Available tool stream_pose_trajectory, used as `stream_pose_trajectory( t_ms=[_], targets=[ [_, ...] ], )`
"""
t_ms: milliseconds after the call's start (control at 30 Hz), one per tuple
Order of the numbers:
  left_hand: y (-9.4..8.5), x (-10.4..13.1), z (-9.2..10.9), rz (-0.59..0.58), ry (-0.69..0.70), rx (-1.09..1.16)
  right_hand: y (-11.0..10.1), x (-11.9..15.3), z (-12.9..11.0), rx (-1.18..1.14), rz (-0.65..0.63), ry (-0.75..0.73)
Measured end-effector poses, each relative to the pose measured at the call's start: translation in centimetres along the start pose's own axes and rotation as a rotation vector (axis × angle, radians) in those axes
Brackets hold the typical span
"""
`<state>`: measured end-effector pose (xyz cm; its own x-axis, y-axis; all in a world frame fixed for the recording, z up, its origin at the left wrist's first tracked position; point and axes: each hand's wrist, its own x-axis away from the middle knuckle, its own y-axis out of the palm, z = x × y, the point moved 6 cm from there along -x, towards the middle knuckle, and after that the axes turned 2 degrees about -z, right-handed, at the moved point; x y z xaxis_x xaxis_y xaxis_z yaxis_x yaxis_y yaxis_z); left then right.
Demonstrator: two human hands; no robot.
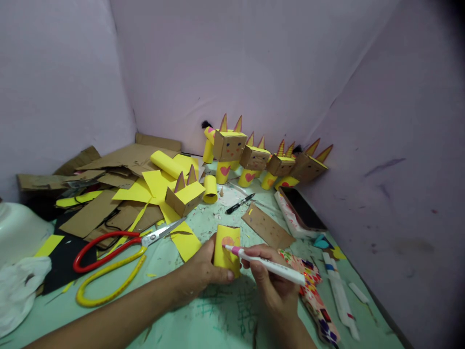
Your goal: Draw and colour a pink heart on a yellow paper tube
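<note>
Yellow tube (pixel 227 258), one marker (pixel 278 268), two hands (pixel 201 267) (pixel 274 286), five horned boxes (pixel 186 198)

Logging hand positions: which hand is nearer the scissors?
Left. The left hand, around the yellow tube, is to the right of the scissors; the right hand, holding the white marker, is farther right, across the tube.

Tube (pixel 229 260) in your left hand (pixel 203 265), marker (pixel 285 271) in your right hand (pixel 276 292), scissors (pixel 146 240) on the table (pixel 181 327) to your left, cardboard pieces (pixel 119 160) behind them, pen (pixel 240 204) between tube and figures (pixel 255 158)
</note>
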<state>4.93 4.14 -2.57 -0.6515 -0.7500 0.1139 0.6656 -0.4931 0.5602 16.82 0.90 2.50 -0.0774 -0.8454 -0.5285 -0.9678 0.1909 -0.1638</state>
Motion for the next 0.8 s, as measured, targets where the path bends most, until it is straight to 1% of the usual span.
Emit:
stream_pose_trajectory(
  t_ms=[167, 333, 433, 567, 700, 800],
  targets=[
    [-0.13, 0.05, -0.12, 0.017, -0.012, -0.004, -0.25, 0.13, 0.07, -0.072, 0.074, 0.064],
    [0.22, 0.08, 0.29, -0.016, -0.013, -0.013, -0.15, 0.0, -0.05, -0.074, 0.052, 0.049],
    [0.39, 0.1, 0.64, -0.03, -0.005, -0.021, -0.46, -0.06, 0.22, -0.07, 0.078, 0.082],
    [0.5, 0.15, 0.65, -0.038, -0.02, -0.035, -0.69, -0.18, 0.12, -0.06, 0.093, 0.064],
    [0.36, 0.13, 0.6, -0.014, -0.006, -0.021, -0.54, -0.16, 0.21, -0.083, 0.091, 0.113],
    [0.42, 0.07, 0.51, -0.036, -0.011, -0.029, -0.54, -0.08, 0.28, -0.092, 0.107, 0.132]
  ],
)
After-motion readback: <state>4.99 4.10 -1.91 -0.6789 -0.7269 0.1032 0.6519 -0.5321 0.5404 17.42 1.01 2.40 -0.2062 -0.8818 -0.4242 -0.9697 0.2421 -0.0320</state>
